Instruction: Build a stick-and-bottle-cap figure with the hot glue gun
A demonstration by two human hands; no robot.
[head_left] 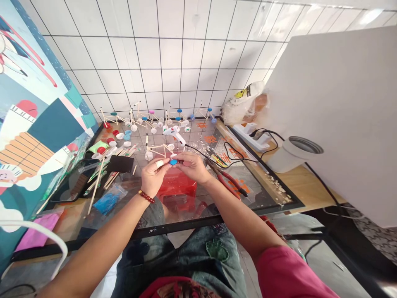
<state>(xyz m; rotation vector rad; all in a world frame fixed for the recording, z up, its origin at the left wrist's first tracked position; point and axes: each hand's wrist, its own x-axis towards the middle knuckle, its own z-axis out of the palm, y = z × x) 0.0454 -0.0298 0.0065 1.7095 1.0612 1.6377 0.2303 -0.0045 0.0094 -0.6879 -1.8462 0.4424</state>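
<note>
My left hand, with a white wrap on one finger, and my right hand meet over the near middle of the glass table. Their fingertips pinch a small blue oval piece between them. Just beyond the fingers is a little bicycle-shaped model of pale sticks with white caps as wheels. Whether the blue piece touches this model, I cannot tell. A white glue gun lies behind the model, its black cable running right. Past my right hand lie red-handled pliers.
Several similar stick models line the back edge by the tiled wall. Loose bottle caps, sticks and a bag of blue pieces are at left. A white power strip and a white canister stand right.
</note>
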